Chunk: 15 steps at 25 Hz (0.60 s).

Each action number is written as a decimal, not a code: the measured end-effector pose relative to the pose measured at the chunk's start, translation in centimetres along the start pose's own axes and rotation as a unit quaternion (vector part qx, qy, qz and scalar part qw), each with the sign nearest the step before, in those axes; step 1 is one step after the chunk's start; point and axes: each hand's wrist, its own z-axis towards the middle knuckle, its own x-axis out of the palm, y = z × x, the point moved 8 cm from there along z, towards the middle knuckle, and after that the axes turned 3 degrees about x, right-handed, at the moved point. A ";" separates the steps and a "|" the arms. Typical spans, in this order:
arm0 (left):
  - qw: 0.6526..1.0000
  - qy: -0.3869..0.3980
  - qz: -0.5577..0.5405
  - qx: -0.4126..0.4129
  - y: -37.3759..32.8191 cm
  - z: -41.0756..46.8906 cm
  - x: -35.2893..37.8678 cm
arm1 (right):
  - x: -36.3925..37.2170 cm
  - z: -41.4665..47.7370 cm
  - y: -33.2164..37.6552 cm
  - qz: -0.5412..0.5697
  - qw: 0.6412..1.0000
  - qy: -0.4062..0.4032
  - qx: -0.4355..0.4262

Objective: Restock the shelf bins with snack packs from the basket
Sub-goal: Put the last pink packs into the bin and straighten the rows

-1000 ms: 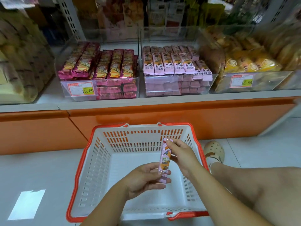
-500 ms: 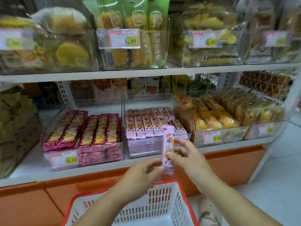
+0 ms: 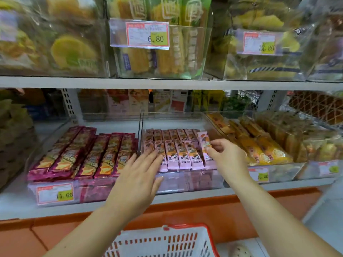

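The lower shelf (image 3: pixel 185 196) fills the view now, where a second ago I was looking down into the red-rimmed basket (image 3: pixel 209 236). Only the basket's far edge shows below both arms. The clear bin (image 3: pixel 185 180) of pink packs lies under both hands, and that is the real change. The pink snack pack (image 3: pixel 203 139), which both hands held over the basket and then lifted in front of the shelf, has reached this bin. The left hand (image 3: pixel 137 175) has let go. It lies flat with fingers straight, its tips on the front row of pink packs (image 3: pixel 181 156) at the end away from the right hand. The right hand (image 3: pixel 226 156) pinches the snack pack between thumb and fingertips at the bin's other end. I judge this pack nearly stocked, needing only to be laid down and released. The basket showed nothing else inside earlier, so it may be the last. The pack's long axis runs front to back, parallel with its neighbours. Its far end is raised slightly and points to the back of the shelf, with its printed face up.
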 end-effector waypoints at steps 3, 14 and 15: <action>0.999 0.026 0.015 -0.010 -0.3 -0.1 1.3 | 1.4 -0.1 -0.2 -0.047 0.998 0.024 -0.018; 0.995 0.094 0.001 -0.029 -0.6 -1.3 1.3 | 2.1 -5.0 0.3 -0.169 0.974 0.085 -0.128; 0.996 0.086 0.002 -0.030 -0.6 -1.3 1.1 | 2.2 -5.1 0.3 -0.190 0.968 0.091 -0.137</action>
